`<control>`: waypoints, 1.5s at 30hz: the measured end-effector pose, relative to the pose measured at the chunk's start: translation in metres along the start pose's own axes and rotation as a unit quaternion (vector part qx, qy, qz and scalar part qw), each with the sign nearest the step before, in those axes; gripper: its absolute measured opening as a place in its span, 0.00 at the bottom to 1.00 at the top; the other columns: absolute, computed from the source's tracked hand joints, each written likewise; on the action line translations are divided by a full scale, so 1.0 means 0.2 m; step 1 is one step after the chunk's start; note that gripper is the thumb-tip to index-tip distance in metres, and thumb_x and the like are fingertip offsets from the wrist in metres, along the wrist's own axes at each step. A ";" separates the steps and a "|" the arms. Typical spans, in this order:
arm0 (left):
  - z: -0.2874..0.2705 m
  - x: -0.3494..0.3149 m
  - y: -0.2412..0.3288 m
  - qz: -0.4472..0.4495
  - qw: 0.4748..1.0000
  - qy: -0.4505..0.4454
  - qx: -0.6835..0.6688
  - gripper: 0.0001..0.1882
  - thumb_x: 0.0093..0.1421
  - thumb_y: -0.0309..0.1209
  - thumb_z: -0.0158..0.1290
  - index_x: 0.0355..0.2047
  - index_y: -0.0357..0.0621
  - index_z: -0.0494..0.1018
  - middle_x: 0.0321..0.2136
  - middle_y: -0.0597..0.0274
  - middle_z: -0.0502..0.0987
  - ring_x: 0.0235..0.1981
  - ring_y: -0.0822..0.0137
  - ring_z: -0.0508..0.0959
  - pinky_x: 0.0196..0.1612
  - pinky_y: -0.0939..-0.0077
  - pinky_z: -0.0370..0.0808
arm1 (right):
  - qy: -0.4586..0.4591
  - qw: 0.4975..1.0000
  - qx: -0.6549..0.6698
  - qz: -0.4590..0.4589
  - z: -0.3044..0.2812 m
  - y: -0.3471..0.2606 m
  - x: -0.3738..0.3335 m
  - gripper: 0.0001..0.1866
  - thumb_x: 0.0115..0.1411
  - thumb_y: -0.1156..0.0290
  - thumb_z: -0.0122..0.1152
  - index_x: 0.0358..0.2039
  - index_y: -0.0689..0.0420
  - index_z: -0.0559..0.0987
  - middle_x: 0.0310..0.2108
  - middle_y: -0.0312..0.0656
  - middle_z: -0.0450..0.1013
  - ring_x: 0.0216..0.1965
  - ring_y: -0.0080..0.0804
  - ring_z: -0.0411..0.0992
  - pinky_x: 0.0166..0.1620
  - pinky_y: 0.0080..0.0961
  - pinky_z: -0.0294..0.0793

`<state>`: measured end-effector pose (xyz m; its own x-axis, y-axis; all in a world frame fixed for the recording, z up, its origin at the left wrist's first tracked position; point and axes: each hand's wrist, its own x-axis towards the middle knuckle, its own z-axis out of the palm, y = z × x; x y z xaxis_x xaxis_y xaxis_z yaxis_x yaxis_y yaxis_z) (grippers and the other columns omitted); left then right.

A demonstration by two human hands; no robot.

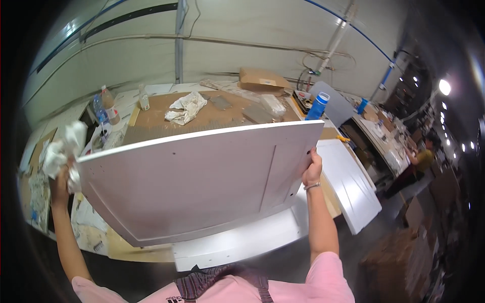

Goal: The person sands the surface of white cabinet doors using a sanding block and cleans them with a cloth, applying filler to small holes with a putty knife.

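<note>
A large white panel point(197, 182) with a shallow recessed border and small dark holes is tilted up in front of me, above the workbench. My right hand point(313, 169) is closed around its right edge. At the panel's left end, my left hand point(61, 183) is closed on a crumpled white cloth point(59, 154); the cloth is partly blurred. Whether the left fingers also bear on the panel edge cannot be made out. Under the panel lies another white panel point(242, 237), partly hidden, and a further white panel point(348, 184) lies to the right.
The brown-topped workbench point(151, 118) holds a stained crumpled cloth point(187, 107), a cardboard box point(263, 79) and a blue bottle point(318, 106). Plastic bottles point(109, 104) stand at left. Cartons point(396, 265) sit at lower right; a person point(417, 164) works at another bench.
</note>
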<state>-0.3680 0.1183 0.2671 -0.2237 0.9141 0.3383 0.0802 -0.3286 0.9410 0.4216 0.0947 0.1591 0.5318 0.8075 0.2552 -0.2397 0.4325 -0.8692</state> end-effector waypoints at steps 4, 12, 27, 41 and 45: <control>0.24 -0.13 0.01 0.108 0.959 0.253 -0.075 0.22 0.61 0.24 0.59 0.55 0.29 0.72 0.53 0.54 0.76 0.51 0.65 0.78 0.53 0.72 0.75 | -0.013 1.000 -0.011 -0.001 0.13 -0.08 0.00 0.17 0.69 0.57 0.56 0.29 0.56 0.74 0.30 0.31 0.68 0.34 0.21 0.64 0.41 0.22 0.64; 1.49 -0.44 0.23 0.177 0.928 0.082 0.317 0.21 0.59 0.29 0.61 0.54 0.50 0.75 0.42 0.60 0.79 0.41 0.66 0.80 0.40 0.68 0.78 | -0.036 0.989 -0.141 0.010 0.14 -0.23 -0.03 0.25 0.72 0.54 0.50 0.21 0.53 0.61 0.22 0.25 0.51 0.26 0.18 0.47 0.29 0.21 0.49; 2.41 -0.28 0.21 0.400 0.791 -0.138 0.441 0.13 0.51 0.30 0.58 0.38 0.44 0.79 0.37 0.57 0.82 0.43 0.57 0.80 0.62 0.47 0.60 | 0.036 0.988 -0.153 0.008 -0.11 -0.23 -0.25 0.24 0.72 0.54 0.51 0.22 0.57 0.64 0.22 0.26 0.56 0.26 0.17 0.51 0.29 0.20 0.53; 2.98 -0.44 0.40 0.525 0.745 -0.119 0.393 0.11 0.54 0.26 0.55 0.35 0.56 0.82 0.43 0.67 0.82 0.41 0.61 0.79 0.50 0.58 0.72 | 0.016 0.961 -0.270 0.054 -0.12 -0.35 -0.33 0.23 0.71 0.56 0.49 0.35 0.67 0.77 0.27 0.38 0.72 0.32 0.25 0.66 0.38 0.27 0.68; 3.10 -0.55 0.54 0.582 0.759 -0.110 0.272 0.15 0.49 0.30 0.61 0.40 0.49 0.79 0.50 0.57 0.78 0.49 0.58 0.77 0.54 0.56 0.70 | 0.015 0.962 -0.272 -0.008 -0.07 -0.33 -0.35 0.23 0.71 0.57 0.50 0.34 0.68 0.77 0.28 0.43 0.75 0.32 0.30 0.69 0.38 0.32 0.68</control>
<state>0.2681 0.1294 0.3321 0.4688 0.1183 0.8753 0.5015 -0.8514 -0.1535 0.4121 0.0038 0.1929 0.5571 0.7873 0.2643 0.2248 0.1634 -0.9606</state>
